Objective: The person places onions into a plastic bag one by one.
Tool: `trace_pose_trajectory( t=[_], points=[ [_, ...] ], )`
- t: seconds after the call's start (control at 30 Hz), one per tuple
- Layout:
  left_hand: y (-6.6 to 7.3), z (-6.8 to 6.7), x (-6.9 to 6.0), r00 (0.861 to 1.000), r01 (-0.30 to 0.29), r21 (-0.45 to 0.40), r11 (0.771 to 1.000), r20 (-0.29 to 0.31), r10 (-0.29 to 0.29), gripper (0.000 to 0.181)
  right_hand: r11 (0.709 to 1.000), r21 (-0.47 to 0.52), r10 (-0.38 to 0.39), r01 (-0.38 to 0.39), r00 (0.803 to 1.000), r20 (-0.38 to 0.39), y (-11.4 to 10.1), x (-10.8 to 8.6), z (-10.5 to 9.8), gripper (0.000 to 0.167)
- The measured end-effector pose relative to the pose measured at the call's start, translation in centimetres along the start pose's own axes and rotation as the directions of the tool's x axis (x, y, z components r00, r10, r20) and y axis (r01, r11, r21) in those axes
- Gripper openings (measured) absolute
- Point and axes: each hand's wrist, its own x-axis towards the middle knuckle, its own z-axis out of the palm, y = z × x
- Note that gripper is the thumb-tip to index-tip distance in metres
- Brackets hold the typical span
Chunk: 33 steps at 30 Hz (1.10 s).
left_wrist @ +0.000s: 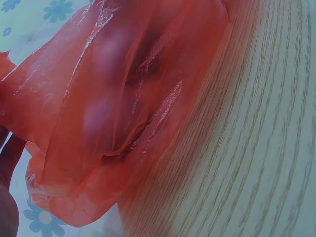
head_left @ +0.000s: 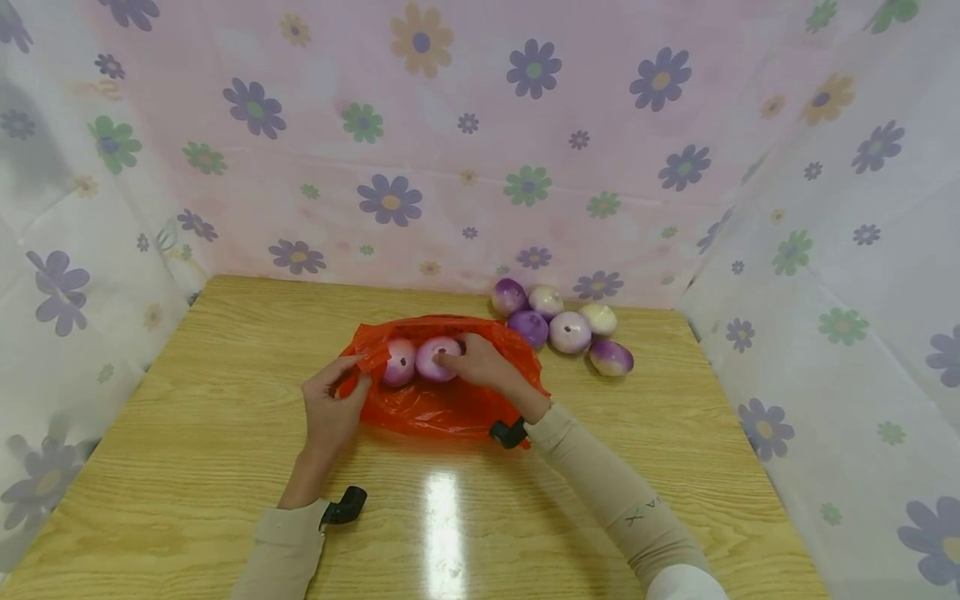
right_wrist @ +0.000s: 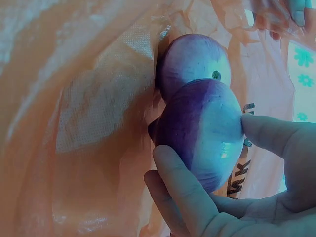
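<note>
A red plastic bag lies on the table with its mouth spread, and it also fills much of the left wrist view. My left hand pinches the bag's left rim between thumb and fingers. Inside the bag my right hand grips a purple-and-white onion. The right wrist view shows thumb and fingers around that onion. Touching it on the left in the head view is a second onion, also in the bag. Only part of the left hand shows in the left wrist view.
Several more onions sit in a cluster on the wooden table, behind and to the right of the bag. Flowered sheets stand along the table's back and sides.
</note>
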Motion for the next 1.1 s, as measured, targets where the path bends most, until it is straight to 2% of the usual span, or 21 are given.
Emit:
trace_pose_trajectory(
  t=[0.13,0.47,0.77,1.1],
  points=[
    [0.0,-0.1,0.0,1.0,0.001,0.009,1.0,0.002,-0.001,0.027,1.0,0.007,-0.019,0.019,1.0,-0.006,0.2,0.0,-0.2,0.046],
    [0.2,-0.2,0.0,1.0,-0.004,0.001,1.0,0.009,0.004,0.026,1.0,0.027,0.016,-0.016,1.0,-0.021,0.4,-0.1,-0.1,0.046],
    [0.4,0.0,0.0,1.0,0.002,0.022,1.0,0.025,-0.002,0.027,0.998,0.041,0.047,-0.046,0.998,-0.042,0.3,-0.5,-0.1,0.06],
    [0.3,0.0,-0.1,1.0,0.006,0.034,0.999,0.018,-0.007,0.026,0.991,-0.124,0.046,-0.052,0.998,-0.05,-0.6,-1.6,-0.7,0.057]
  ],
)
